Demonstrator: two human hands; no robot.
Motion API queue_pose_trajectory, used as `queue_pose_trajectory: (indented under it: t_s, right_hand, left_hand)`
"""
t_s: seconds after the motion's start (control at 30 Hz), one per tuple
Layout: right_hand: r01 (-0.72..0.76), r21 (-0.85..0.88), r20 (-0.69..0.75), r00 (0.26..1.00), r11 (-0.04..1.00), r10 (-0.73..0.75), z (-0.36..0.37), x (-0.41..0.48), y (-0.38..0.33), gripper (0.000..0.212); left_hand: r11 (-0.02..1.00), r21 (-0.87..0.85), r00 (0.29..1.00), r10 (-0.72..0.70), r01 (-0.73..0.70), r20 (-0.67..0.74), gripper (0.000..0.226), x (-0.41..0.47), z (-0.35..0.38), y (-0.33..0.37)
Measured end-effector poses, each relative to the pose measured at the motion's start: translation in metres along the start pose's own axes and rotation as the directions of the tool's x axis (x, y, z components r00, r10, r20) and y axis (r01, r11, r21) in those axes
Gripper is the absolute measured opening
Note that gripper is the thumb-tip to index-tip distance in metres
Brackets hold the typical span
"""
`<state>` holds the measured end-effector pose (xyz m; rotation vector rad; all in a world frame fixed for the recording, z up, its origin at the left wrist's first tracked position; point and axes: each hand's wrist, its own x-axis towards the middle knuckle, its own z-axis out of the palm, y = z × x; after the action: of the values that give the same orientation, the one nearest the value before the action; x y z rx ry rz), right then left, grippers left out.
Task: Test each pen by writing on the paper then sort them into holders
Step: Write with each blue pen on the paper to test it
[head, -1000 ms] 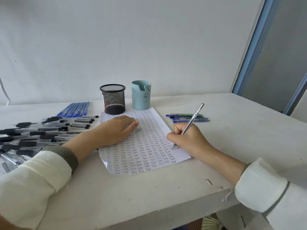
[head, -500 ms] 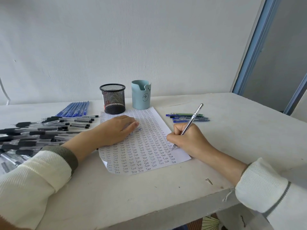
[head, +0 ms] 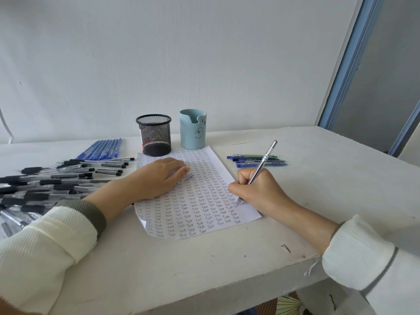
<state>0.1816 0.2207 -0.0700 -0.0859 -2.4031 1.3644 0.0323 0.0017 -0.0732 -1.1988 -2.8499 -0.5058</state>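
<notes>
A white paper (head: 204, 201) filled with rows of the word "Test" lies in the middle of the table. My right hand (head: 256, 189) grips a clear pen (head: 263, 162) with its tip touching the paper's right edge. My left hand (head: 159, 178) rests flat on the paper's upper left part; a blue pen cap or tip shows just under its fingers. Behind the paper stand a black mesh holder (head: 154, 135) and a light blue holder (head: 193, 129).
A large pile of black-grip pens (head: 52, 183) covers the table's left side, with a row of blue pens (head: 102, 150) behind it. A small group of blue and green pens (head: 254, 160) lies right of the paper. A nail (head: 286, 247) lies near the front edge.
My right hand and the pen have shifted very slightly while writing at the paper's right edge. The left hand has stayed put.
</notes>
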Motion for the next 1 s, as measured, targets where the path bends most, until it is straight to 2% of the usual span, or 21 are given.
queue_pose_trajectory:
  t_s: [0.33, 0.53, 0.7, 1.0]
  right_hand:
    - [0.015, 0.000, -0.012, 1.000, 1.000, -0.015, -0.0006, 0.0013, 0.0011, 0.050]
    - [0.010, -0.006, -0.003, 1.000, 1.000, -0.010, -0.0009, 0.0014, 0.0011, 0.050]
    - [0.030, 0.015, -0.021, 0.999, 0.999, -0.030, -0.0013, 0.0011, -0.0002, 0.051]
    - [0.028, 0.020, -0.023, 0.999, 0.999, -0.028, 0.0001, 0.0010, -0.0001, 0.051]
  left_hand:
    - [1.000, 0.000, 1.000, -0.008, 0.008, 0.004, 0.089, -0.0006, -0.0013, 0.0011]
    - [1.000, -0.004, 1.000, -0.010, 0.010, 0.005, 0.085, -0.0008, -0.0010, 0.0010]
    - [1.000, 0.016, 1.000, -0.015, 0.015, 0.010, 0.064, -0.0012, -0.0009, 0.0021]
    - [1.000, 0.006, 1.000, 0.002, -0.002, 0.004, 0.076, -0.0031, -0.0031, 0.0046]
